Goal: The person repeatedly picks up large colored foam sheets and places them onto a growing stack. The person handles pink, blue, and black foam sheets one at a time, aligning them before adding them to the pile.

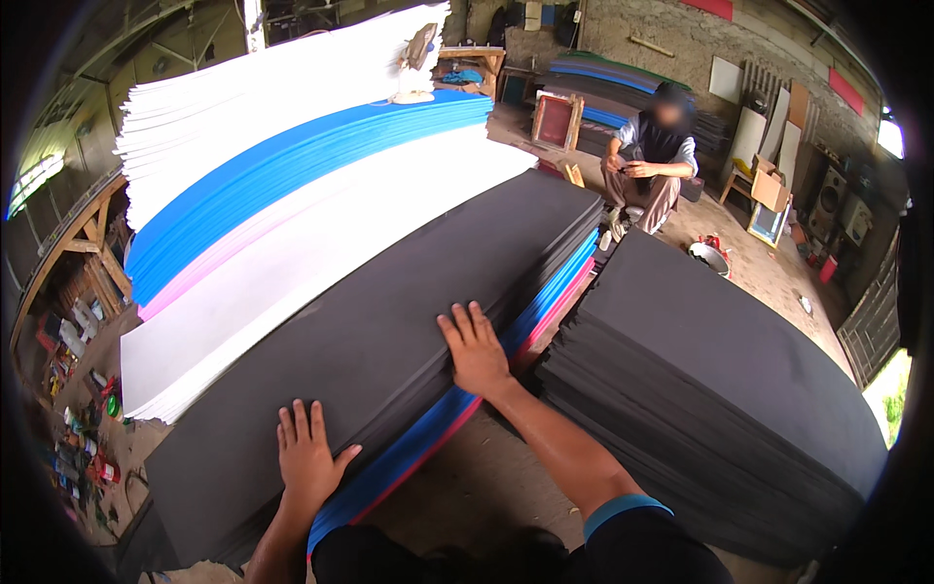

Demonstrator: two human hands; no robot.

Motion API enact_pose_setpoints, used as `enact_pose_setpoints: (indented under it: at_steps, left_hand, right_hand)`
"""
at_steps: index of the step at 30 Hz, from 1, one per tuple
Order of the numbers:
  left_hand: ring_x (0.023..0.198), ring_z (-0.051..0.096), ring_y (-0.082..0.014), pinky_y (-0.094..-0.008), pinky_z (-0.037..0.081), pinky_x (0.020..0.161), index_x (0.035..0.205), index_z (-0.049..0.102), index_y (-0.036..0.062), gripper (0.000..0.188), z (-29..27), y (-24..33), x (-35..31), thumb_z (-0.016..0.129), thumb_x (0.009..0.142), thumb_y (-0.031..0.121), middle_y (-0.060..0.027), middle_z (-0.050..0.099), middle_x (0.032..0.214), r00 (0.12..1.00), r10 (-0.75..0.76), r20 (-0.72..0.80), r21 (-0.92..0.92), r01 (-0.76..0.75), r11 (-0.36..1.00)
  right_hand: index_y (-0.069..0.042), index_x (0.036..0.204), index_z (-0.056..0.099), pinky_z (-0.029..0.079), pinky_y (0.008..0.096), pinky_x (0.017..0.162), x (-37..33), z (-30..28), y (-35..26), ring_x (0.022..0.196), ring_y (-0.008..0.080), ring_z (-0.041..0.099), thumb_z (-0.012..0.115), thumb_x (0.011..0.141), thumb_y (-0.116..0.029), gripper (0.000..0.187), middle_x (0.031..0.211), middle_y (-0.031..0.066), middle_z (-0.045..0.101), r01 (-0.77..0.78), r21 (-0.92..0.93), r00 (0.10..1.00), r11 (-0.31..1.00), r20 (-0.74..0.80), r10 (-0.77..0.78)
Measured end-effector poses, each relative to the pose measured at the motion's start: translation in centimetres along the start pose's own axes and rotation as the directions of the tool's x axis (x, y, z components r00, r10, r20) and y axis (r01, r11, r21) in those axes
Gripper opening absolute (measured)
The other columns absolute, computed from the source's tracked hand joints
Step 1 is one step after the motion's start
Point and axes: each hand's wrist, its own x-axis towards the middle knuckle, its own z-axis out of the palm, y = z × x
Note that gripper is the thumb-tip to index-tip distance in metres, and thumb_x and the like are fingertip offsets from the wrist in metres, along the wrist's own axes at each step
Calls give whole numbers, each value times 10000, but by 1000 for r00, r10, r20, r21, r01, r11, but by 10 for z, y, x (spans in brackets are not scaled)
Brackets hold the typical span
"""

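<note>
Before me lies a long stack of black foam sheets point(389, 311), with blue and pink sheets showing beneath the black ones along its near side. My left hand point(309, 457) rests flat on the top sheet near its left end, fingers spread and thumb out. Farther right along the same stack, my right hand point(474, 352) lies on the near edge, fingers stretched forward. Nothing is gripped in either hand. Beyond this stack are white sheets point(233, 292), with a pile of blue sheets point(311, 185) and tall white sheets point(272, 88) behind.
Another black sheet stack point(720, 360) stands at my right, across a narrow gap. A person point(657, 156) sits past the stacks, hands together. A metal bowl point(710, 257) is on the floor nearby. Bottles and small items litter the floor at left; a cardboard box point(771, 189) is far right.
</note>
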Motion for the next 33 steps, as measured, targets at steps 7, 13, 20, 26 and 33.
enact_pose_setpoints:
  at_steps: [7,13,20,26,33]
  left_hand:
    - [1556,357,-599,-622,339,1279,1651,413,-46,920,13,50,58,546,1074,658,-344,381,1697,990,126,58,11,-127,992]
    - [1492,443,-619,-638,393,1241,1590,512,-48,806,13,49,59,548,1098,590,-352,484,1627,988,154,-22,0,-154,988]
    - [1433,506,-629,-642,443,1200,1544,576,-38,743,22,58,69,564,1099,558,-351,527,1589,982,165,-90,0,-166,986]
    - [1431,509,-629,-640,452,1192,1542,580,-33,732,20,55,68,588,1092,544,-347,536,1581,978,185,-99,-17,-188,982]
    - [1448,483,-632,-641,416,1219,1565,550,-34,765,21,54,67,610,1074,550,-346,514,1600,983,170,-75,-12,-171,985]
  right_hand:
    - [-240,1694,438,267,583,1337,-17,-28,-12,1658,444,253,727,1012,-534,796,1762,166,366,124,130,988,984,76,-135]
    - [-322,1643,524,277,603,1325,-13,-21,-10,1642,425,304,515,1064,-689,685,1735,170,416,77,102,996,992,44,-82]
    - [-316,1579,607,366,600,1270,-10,-14,-4,1599,425,386,576,1050,-655,629,1681,184,482,48,91,995,995,-93,-39]
    - [-323,1563,621,401,600,1246,-11,-8,-4,1573,430,427,654,1017,-617,621,1645,167,529,64,130,990,989,-134,-47]
    - [-305,1564,620,415,583,1238,-9,-12,-9,1567,434,441,652,1022,-607,622,1647,173,534,44,81,993,996,-110,-35]
